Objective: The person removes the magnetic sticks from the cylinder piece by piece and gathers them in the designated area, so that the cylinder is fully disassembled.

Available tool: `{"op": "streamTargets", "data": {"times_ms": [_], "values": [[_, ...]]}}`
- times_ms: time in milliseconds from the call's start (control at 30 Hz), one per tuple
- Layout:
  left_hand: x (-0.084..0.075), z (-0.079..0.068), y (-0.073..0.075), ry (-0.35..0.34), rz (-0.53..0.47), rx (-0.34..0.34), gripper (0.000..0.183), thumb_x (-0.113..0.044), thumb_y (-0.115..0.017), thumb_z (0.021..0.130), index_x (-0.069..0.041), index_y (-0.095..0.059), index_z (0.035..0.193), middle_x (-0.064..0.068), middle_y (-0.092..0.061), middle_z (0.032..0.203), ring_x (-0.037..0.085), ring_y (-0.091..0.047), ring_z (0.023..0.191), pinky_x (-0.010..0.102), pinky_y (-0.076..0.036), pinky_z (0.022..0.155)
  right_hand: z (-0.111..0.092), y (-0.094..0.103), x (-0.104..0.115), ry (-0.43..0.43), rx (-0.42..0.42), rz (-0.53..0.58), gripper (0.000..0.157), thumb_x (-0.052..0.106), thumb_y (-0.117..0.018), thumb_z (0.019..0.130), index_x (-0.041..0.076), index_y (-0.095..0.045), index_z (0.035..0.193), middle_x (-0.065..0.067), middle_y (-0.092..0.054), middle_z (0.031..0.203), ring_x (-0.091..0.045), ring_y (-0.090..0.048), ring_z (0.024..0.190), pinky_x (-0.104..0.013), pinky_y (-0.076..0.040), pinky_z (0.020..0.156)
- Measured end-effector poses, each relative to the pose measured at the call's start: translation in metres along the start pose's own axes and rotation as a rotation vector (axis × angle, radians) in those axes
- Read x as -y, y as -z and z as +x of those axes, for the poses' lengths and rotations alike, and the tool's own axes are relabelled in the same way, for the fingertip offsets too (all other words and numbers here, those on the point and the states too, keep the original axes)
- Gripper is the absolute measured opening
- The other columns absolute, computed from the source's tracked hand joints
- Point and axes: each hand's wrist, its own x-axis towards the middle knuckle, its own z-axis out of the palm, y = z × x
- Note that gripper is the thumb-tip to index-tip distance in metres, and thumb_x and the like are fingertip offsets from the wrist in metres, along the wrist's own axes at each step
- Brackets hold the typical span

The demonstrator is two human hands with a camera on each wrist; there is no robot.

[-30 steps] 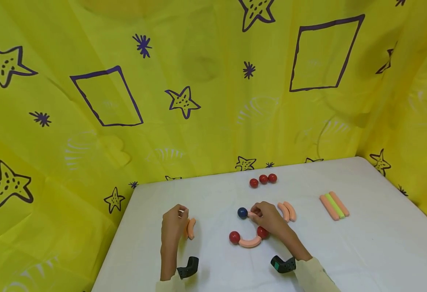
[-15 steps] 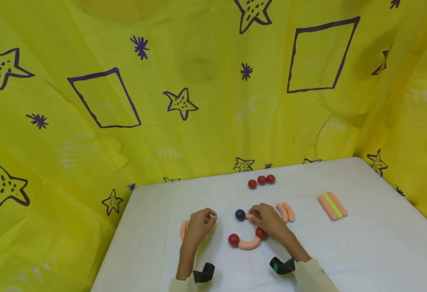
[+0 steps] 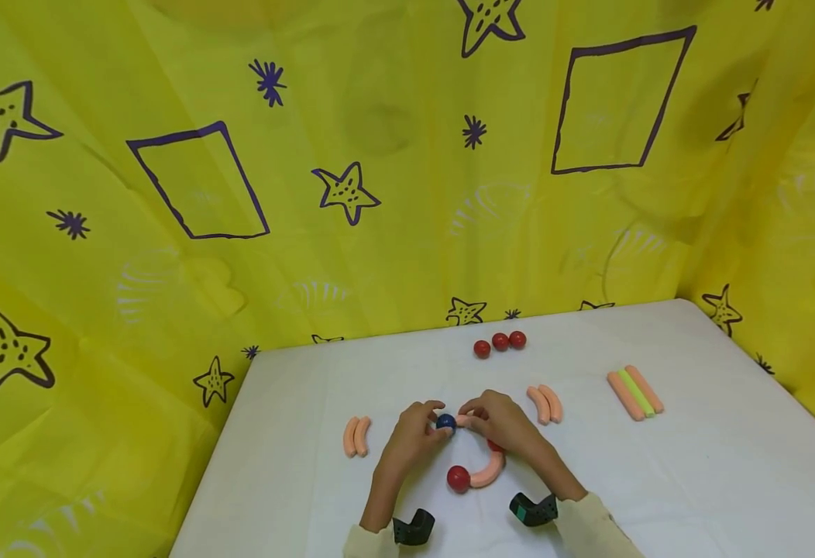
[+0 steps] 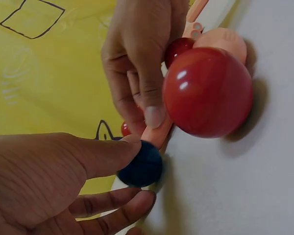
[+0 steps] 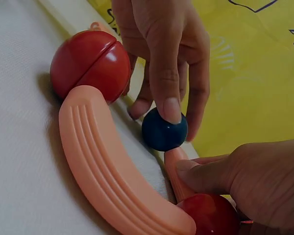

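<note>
My left hand [image 3: 410,438] pinches a dark blue ball [image 5: 164,129] between thumb and fingers. From the other side my right hand [image 3: 501,422] grips a peach-coloured piece [image 5: 175,164] whose end meets the ball. The right wrist view shows this piece running down to a red ball [image 5: 208,215], partly hidden by the right hand in the head view. A ridged, curved peach piece [image 3: 489,470] links that ball to another red ball [image 3: 459,479] nearer my body. In the left wrist view this nearer red ball [image 4: 208,93] looms large beside both hands.
Curved peach pieces lie in pairs, one pair [image 3: 356,436] left of my hands, another [image 3: 545,404] to the right. Three red balls [image 3: 500,341] sit near the back edge. Straight peach and green sticks [image 3: 635,393] lie farther right on the white table [image 3: 289,387]. A yellow curtain hangs behind.
My left hand has moved right, away from the left pair of curved pieces, and has taken hold of the blue ball. The right hand has shifted slightly left; the linked pieces have turned.
</note>
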Motion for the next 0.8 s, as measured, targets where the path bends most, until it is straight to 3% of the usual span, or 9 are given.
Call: {"op": "streamTargets", "data": {"times_ms": [233, 533, 800], "values": [[-0.0039, 0.0020, -0.0067, 0.002, 0.016, -0.047, 0.029, -0.017, -0.076, 0.084, 0.000, -0.070, 0.106, 0.006, -0.058, 0.081, 0.006, -0.041, 0.070, 0.018, -0.037, 0.059, -0.0013, 0.0010, 0.0004, 0.035, -0.003, -0.004, 0.017, 0.027, -0.069, 0.090, 0.015, -0.076, 0.101, 0.003, -0.058, 0.083, -0.007, -0.050, 0.076, -0.022, -0.041, 0.065], [-0.0029, 0.0043, -0.0054, 0.019, 0.020, -0.076, 0.024, -0.017, -0.075, 0.083, 0.001, -0.072, 0.100, 0.007, -0.058, 0.077, 0.008, -0.043, 0.069, 0.020, -0.038, 0.058, 0.0033, -0.0005, 0.0005, 0.009, 0.010, 0.000, 0.014, 0.026, -0.069, 0.090, 0.018, -0.076, 0.099, 0.004, -0.060, 0.083, -0.008, -0.051, 0.077, -0.023, -0.042, 0.066], [0.0042, 0.0016, -0.0032, 0.136, -0.009, -0.172, 0.023, -0.012, -0.074, 0.083, 0.001, -0.070, 0.101, 0.011, -0.061, 0.083, 0.012, -0.047, 0.072, 0.023, -0.042, 0.061, 0.0019, -0.0003, -0.0064, 0.003, -0.002, 0.004, 0.017, 0.028, -0.070, 0.090, 0.015, -0.076, 0.098, 0.004, -0.060, 0.081, -0.008, -0.051, 0.075, -0.023, -0.043, 0.066]]}}
